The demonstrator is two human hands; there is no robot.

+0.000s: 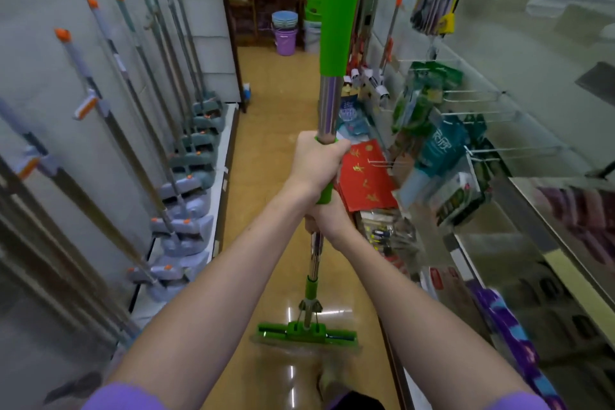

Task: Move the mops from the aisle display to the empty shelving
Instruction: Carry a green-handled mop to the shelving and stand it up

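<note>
Green-handled, steel-shafted sponge mop (321,196) is being held upright mid-aisle, right of the grey mop rack (186,156); left hand (316,166) and right hand (327,223) are clamped around its stiff, seemingly light shaft.

both hands (317,161) clenched, arms outstretched.

Narrow shop aisle, glossy tan floor (266,83), grey wall panels (40,53), stacked buckets (285,33).

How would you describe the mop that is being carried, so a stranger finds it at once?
Look at the middle of the aisle floor. The green mop stands upright there, gripped by the left hand above the right hand. Mops along the left wall are grey with orange tips.
</note>
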